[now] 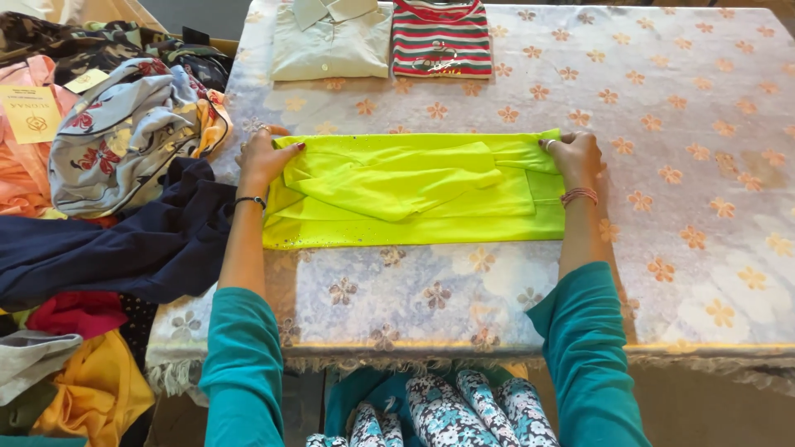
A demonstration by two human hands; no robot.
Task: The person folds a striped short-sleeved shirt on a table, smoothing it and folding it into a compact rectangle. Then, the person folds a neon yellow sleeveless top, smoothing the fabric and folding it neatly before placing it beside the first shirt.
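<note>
While both hands [263,157] [575,157] pin neon shirt [414,194], fingers partly tucked under.

A folded garment [414,189] lies mid-desk [704,207]; two folded shirts [331,37] behind it, a clothes heap [108,165] left.

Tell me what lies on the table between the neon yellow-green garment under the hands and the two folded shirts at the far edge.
In the head view, only bare floral tablecloth lies between the neon yellow-green garment and the folded pale green collared shirt and red-striped shirt.
</note>
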